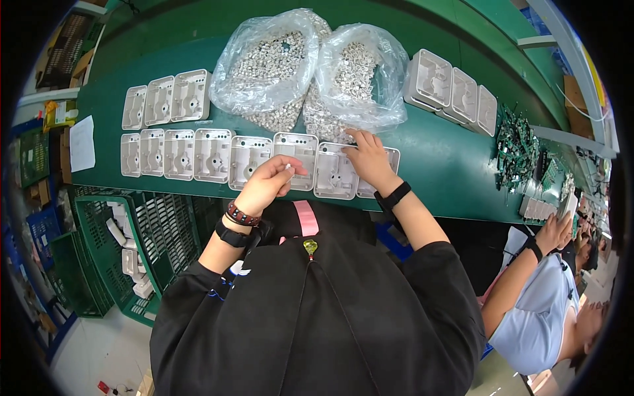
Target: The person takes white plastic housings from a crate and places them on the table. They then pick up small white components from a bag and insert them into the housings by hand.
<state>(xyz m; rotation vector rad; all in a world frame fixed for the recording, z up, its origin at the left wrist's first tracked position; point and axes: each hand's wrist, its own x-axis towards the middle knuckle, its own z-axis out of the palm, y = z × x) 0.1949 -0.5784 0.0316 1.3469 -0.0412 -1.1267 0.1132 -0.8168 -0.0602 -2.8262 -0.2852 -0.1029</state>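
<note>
My left hand pinches a small white part between thumb and fingers, just over a white plastic housing in the front row. My right hand reaches forward with its fingers down at the foot of two clear bags of small white parts, resting over a housing. Whether those fingers hold a part is hidden. Two rows of the same white housings lie on the green workbench.
More white housings stand at the right, beside a heap of green circuit boards. A green crate with white parts sits lower left. Another person's arm works at the right. A paper sheet lies at the bench's left end.
</note>
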